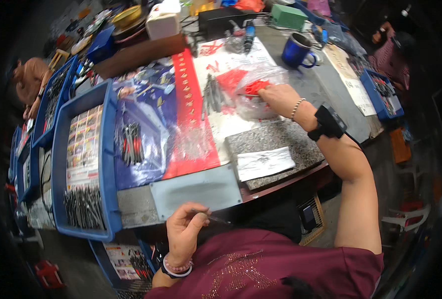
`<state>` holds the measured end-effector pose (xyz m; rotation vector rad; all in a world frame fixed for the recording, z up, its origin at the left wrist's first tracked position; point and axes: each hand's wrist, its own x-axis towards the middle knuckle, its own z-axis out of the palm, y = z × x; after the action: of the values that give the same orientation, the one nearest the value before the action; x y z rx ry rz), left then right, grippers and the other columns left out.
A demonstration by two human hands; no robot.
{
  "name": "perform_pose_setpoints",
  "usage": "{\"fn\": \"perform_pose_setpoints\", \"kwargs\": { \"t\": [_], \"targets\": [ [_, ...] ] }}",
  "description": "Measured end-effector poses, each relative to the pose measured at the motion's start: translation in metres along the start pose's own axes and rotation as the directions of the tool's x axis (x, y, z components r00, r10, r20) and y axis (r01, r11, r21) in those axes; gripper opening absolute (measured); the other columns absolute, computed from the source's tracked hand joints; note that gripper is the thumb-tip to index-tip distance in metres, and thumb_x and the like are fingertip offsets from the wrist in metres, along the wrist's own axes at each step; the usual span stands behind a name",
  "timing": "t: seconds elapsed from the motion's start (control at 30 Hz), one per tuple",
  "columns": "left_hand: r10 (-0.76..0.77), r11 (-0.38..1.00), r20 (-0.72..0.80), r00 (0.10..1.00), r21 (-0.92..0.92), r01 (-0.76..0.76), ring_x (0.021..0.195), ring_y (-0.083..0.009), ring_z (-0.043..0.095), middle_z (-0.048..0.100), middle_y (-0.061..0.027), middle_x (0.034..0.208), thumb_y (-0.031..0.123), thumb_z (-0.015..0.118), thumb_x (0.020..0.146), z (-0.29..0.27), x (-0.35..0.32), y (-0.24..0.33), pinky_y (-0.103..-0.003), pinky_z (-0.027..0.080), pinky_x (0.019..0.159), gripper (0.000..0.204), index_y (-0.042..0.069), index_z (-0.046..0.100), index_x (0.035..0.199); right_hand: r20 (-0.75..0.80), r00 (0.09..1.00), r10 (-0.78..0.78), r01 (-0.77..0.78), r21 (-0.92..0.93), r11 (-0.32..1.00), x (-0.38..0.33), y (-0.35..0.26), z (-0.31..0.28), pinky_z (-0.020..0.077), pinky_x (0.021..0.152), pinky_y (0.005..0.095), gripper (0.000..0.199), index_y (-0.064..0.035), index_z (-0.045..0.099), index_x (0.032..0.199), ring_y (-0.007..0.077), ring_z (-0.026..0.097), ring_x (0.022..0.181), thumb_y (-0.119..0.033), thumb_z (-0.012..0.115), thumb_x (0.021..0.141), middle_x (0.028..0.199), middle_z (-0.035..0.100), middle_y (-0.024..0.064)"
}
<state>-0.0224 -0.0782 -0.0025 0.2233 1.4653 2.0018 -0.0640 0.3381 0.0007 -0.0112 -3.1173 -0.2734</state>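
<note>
Watching the head cam here: the left hand (183, 234) sits down at about 6 o'clock, close to the body, fingers pinched shut around a thin dark tool (208, 216), looks like small pliers or a cutter, held just off the table edge, I'd guess to keep it ready. The right hand (279, 97) is stretched out to roughly 1 o'clock, reaching into a clear plastic bag (253, 87) of small red parts (257, 86); its fingers are curled in the bag, but I can't tell whether they've closed on anything. At 9 o'clock a blue tray (61, 149) holds a heap of dark metal pieces (84, 207), within easy reach of the left side. The table is crowded: a red and blue printed sheet (181, 119) as a liner, a granite slab (273, 144) at centre, and a blue mug (297, 51) at 12 to 1. Dim workshop, more blue trays at the rim, and another person's sleeve at 10 o'clock.
</note>
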Motion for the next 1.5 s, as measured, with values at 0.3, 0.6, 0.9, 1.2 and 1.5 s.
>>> {"fn": "perform_pose_setpoints", "kwargs": {
  "t": [0.3, 0.6, 0.9, 1.2, 1.5],
  "targets": [
    [0.029, 0.999, 0.014, 0.999, -0.024, -0.029, 0.071, -0.0123, 0.06, 0.065, -0.0104, 0.088, 0.002, 0.06, 0.09, 0.01, 0.004, -0.011, -0.023, 0.049, 0.065, 0.009, -0.002, 0.061, 0.098, 0.032, 0.997, -0.074, 0.071, 0.081, 0.994, -0.001, 0.01, -0.005, 0.0525, 0.073, 0.0399, 0.012, -0.0046, 0.061, 0.09, 0.0304, 0.067, 0.086, -0.009, 0.062, 0.079, 0.086, 0.068, 0.0126],
    [0.032, 0.999, 0.017, 0.999, -0.023, -0.031, 0.068, -0.0135, 0.058, 0.063, -0.0109, 0.088, 0.006, 0.064, 0.091, 0.015, 0.002, -0.013, -0.025, 0.048, 0.064, 0.012, -0.001, 0.059, 0.099, -0.189, 0.981, 0.051, -0.012, 0.202, 0.979, -0.016, 0.004, 0.004, 0.05, 0.073, 0.0419, 0.017, -0.0037, 0.056, 0.096, 0.0343, 0.063, 0.083, -0.009, 0.061, 0.081, 0.097, 0.058, 0.0146],
    [0.009, 0.999, 0.056, 0.998, -0.049, -0.006, 0.068, -0.0134, 0.058, 0.063, -0.0108, 0.087, 0.008, 0.064, 0.091, 0.026, 0.005, -0.011, -0.025, 0.048, 0.064, 0.014, -0.001, 0.058, 0.1, -0.594, 0.759, 0.266, 0.073, 0.484, 0.872, -0.046, -0.029, -0.023, 0.051, 0.061, 0.0412, 0.015, -0.0033, 0.057, 0.094, 0.0344, 0.062, 0.072, -0.002, 0.061, 0.079, 0.092, 0.058, 0.0138],
    [-0.081, 0.996, 0.138, 0.987, 0.043, 0.076, 0.068, -0.0116, 0.057, 0.063, -0.0082, 0.084, 0.006, 0.06, 0.091, 0.049, 0.017, -0.015, -0.023, 0.047, 0.062, 0.011, -0.002, 0.059, 0.099, -0.149, 0.863, 0.482, 0.25, 0.957, -0.15, -0.14, -0.137, -0.06, 0.0418, 0.059, 0.0192, 0.019, 0.0017, 0.061, 0.107, 0.0024, 0.051, 0.07, -0.002, 0.063, 0.089, 0.089, 0.06, 0.0017],
    [-0.15, 0.971, 0.177, 0.973, 0.211, 0.111, 0.072, -0.0084, 0.056, 0.063, -0.0053, 0.087, 0.005, 0.057, 0.091, 0.077, 0.022, -0.01, -0.021, 0.044, 0.061, 0.011, -0.002, 0.062, 0.098, 0.238, 0.871, 0.429, 0.056, 0.82, -0.569, -0.152, -0.183, -0.049, 0.0424, 0.05, 0.0182, 0.014, -0.0006, 0.062, 0.104, 0.003, 0.053, 0.058, -0.006, 0.061, 0.092, 0.082, 0.064, 0.0019]
  ]
}}
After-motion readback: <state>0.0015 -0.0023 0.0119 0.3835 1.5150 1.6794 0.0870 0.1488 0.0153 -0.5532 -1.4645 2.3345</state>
